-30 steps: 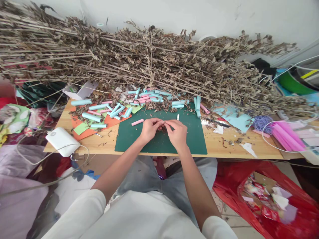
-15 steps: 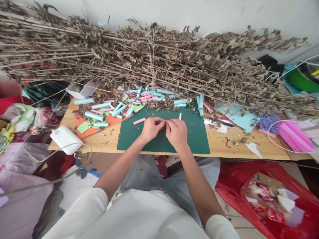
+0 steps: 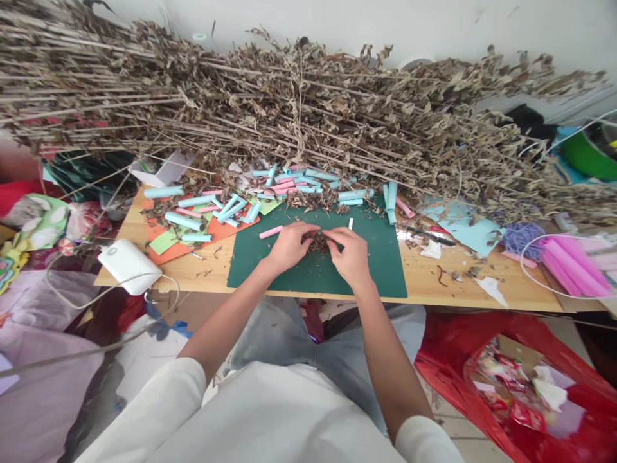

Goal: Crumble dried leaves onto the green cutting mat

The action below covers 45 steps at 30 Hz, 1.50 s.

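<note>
A small heap of crumbled dried leaves point(image 3: 318, 243) lies on the green cutting mat point(image 3: 376, 270). My left hand point(image 3: 290, 247) and my right hand point(image 3: 351, 256) curve round it from either side. Their fingertips nearly meet at its far edge, and each thumb stands apart from the fingers. Both hands look open, with nothing gripped that I can make out. A pink paper tube point(image 3: 270, 232) lies just left of my left hand. Beyond my right hand is a small white stub point(image 3: 350, 223).
Bundles of dried stalks point(image 3: 231, 109) stretch along the wall. Several blue paper tubes point(image 3: 231, 209) and pink ones lie behind the mat. A white power bank point(image 3: 128, 265) with a cable sits at the left edge. Purple string point(image 3: 523, 241) is at right, above a red rubbish bag point(image 3: 443, 347).
My fingers were pinched together over the mat. Now they have loosened and spread round the leaf heap, which shows more clearly between my hands.
</note>
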Each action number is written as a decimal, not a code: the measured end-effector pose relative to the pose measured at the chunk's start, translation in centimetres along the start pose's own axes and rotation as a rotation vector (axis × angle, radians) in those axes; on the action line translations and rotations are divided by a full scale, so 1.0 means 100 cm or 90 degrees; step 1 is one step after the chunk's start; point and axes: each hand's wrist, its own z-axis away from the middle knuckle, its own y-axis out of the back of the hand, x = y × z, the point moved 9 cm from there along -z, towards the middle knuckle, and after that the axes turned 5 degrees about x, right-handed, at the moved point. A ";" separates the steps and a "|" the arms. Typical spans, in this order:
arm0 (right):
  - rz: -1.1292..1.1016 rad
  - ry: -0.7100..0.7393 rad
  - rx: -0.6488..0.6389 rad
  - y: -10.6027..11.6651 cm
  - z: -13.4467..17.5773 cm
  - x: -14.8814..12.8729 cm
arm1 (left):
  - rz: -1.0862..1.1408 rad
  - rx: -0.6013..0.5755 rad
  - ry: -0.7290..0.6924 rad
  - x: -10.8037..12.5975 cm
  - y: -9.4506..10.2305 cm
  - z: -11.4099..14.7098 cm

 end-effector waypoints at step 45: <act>0.023 0.015 0.143 -0.006 0.018 -0.015 | 0.157 0.179 0.039 -0.008 -0.006 0.022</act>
